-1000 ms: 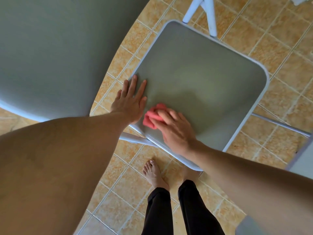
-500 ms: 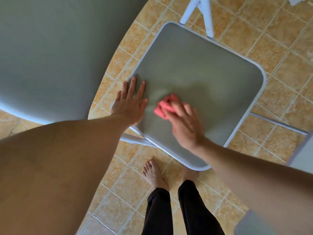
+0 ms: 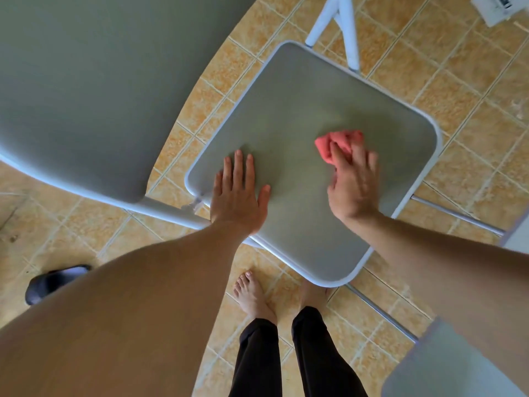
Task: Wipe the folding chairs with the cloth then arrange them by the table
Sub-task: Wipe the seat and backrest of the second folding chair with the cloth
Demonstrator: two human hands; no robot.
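1 smooth grey seat [image 3: 300, 110] | L hand [image 3: 237, 202] flat | R hand [image 3: 353, 190] grips crumpled cloth [image 3: 340, 140]

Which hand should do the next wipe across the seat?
Right. The right hand grips the cloth against the seat. The left hand lies flat near the seat's left corner, bracing it, with no cloth.

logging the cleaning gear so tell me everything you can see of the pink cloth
The cloth is coral pink, soft fabric by its look, bunched into a crumpled wad. It lies on the grey chair seat, toward its right side, held down by the fingers of the right hand, which cover its near half. The left hand, flat on the seat, is apart from it.
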